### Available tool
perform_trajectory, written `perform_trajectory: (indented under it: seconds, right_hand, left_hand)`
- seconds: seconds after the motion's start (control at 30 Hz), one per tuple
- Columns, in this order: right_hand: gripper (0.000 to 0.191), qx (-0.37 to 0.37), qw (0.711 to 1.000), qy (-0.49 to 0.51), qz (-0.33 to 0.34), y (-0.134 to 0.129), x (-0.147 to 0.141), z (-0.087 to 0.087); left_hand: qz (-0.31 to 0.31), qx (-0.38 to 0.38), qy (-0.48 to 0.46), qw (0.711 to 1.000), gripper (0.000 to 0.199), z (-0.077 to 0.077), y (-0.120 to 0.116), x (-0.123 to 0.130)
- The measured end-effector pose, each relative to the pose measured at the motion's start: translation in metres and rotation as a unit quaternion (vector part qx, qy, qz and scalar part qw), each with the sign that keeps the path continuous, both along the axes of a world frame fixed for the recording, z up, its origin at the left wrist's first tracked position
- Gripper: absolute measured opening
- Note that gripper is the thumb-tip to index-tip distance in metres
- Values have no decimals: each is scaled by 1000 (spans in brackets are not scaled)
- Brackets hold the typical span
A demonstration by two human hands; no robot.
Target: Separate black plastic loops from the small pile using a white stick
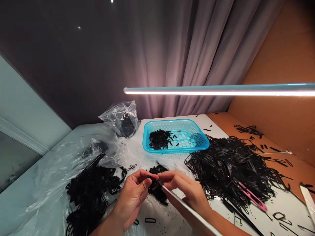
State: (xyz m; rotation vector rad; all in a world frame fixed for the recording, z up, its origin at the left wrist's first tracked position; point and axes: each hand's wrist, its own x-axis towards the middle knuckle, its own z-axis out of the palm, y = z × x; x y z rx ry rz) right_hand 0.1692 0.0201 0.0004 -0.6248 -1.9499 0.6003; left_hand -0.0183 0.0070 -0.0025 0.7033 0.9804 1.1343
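Note:
My left hand (pixel 131 198) pinches a small black plastic piece (pixel 152 178) between finger and thumb. My right hand (pixel 187 191) reaches in from the other side, its fingertips at the same piece. A long, thin pale strip (pixel 189 209) runs from under those fingers, across my right palm and out of view at the bottom. Directly beneath my hands lies a small heap of black loops (pixel 156 191). A larger tangled pile of black loops (pixel 231 167) spreads to the right, with pink-handled snips (pixel 253 198) lying on its near edge.
A turquoise plastic basket (pixel 176 136) holds a few black pieces. Another black heap (pixel 88 193) lies on clear plastic sheeting to the left, behind it a bagged black bundle (pixel 125 123). A bright tube light (pixel 221 90) crosses above the table. Cardboard (pixel 246 121) lines the right.

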Motion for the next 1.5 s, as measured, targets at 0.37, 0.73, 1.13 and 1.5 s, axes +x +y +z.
perform_trajectory:
  seconds: [0.37,0.73,1.13,1.5]
  right_hand:
    - [4,59,998,4,18,4,2,-2]
    - [6,67,997,-9,38,3,4,6]
    - [13,193,972,-128,46,-3,4,4]
    - [20,224,959,-171,-7,-14,-3,13]
  left_hand:
    - [-14,35,36,999,31,0,-2,4]
    - [-31,38,42,998,28,-4,-3,2]
    - [-46,3,-3,999,26,2,-8,4]
    - [-85,10,39,996,21,9,-8,2]
